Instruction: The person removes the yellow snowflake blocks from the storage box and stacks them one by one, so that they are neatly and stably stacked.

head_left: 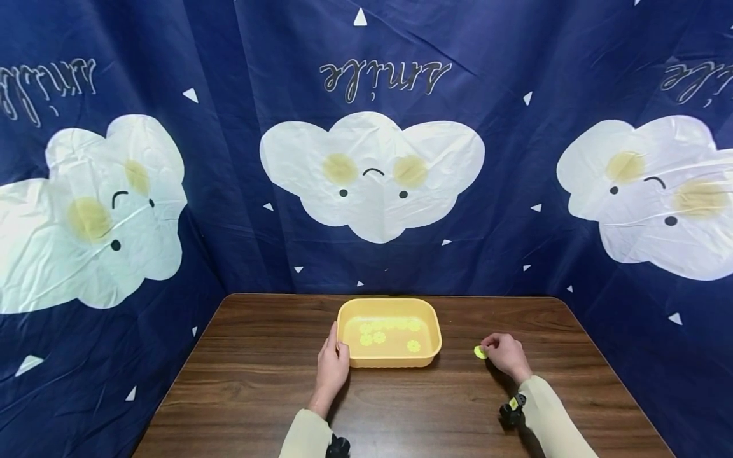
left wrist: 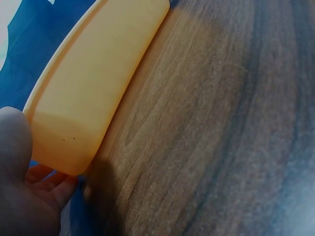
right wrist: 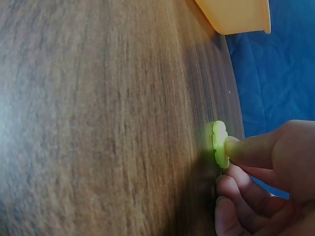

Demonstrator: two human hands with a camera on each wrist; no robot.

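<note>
A yellow plastic basin (head_left: 395, 364) stands on the table, with several small yellow flower-shaped pieces (head_left: 379, 337) lying on its bottom. My left hand (head_left: 333, 369) grips the basin's left side; in the left wrist view the thumb (left wrist: 15, 142) lies at the rim and the fingertips (left wrist: 64, 189) show past the near corner. To the right of the basin, my right hand (head_left: 506, 355) pinches a yellow-green flower-shaped piece (right wrist: 220, 145) between thumb and fingers. That piece is apart from the basin, and the right wrist view shows it on edge close to the wood.
The brown wood-grain table (head_left: 258, 381) runs back to a dark blue cloth (head_left: 229, 254) printed with white clouds, which hangs behind it and on both sides. A small black device (head_left: 511, 410) is strapped to the right wrist, over a pale sleeve.
</note>
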